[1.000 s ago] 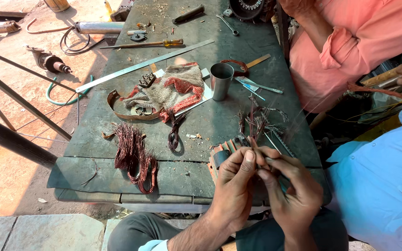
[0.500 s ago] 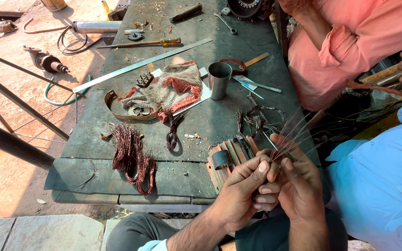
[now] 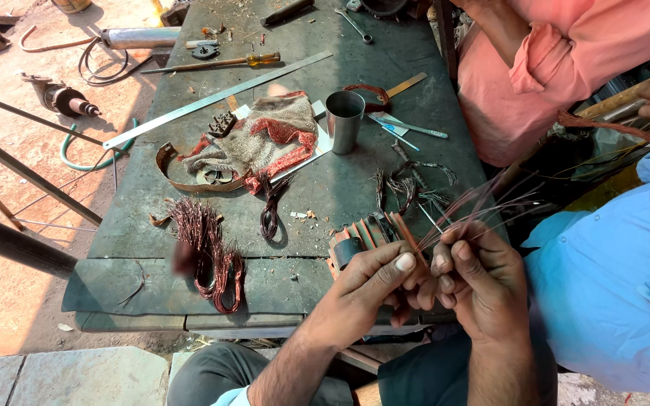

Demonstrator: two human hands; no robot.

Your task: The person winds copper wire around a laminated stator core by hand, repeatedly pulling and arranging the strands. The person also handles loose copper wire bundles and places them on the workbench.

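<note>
Copper wires [image 3: 464, 207], thin and reddish, are fanning up and out from between the person's two hands at the near edge of the worktop [image 3: 152, 278]. Left hand [image 3: 374, 282] is pinching the bottom of the bundle, thumb pressed down over the strands, so that grip is clamped on the wires. Right hand [image 3: 475, 274] is curling around them from the other side, fingers folded in tight, grip closed on the same bundle. Both hands are touching each other pretty much.

Just behind the left hand a ribbed copper-coloured part [image 3: 366, 237] is lying on the worktop, kind of like a slotted motor piece. Further left a big hank of copper wire [image 3: 208, 248] is sprawling near the front edge, and a smaller dark loop [image 3: 271, 214] is sitting between it and the hands. A metal cup [image 3: 344, 120] is standing upright mid-worktop, right beside a patterned cloth [image 3: 265, 139]. A long steel ruler [image 3: 216, 98] is lying diagonally behind that, with a screwdriver [image 3: 220, 64] beyond it.

Off to the right, a person in a pink shirt [image 3: 566, 68] and another in a light blue shirt [image 3: 611, 286] are crowding in close.
</note>
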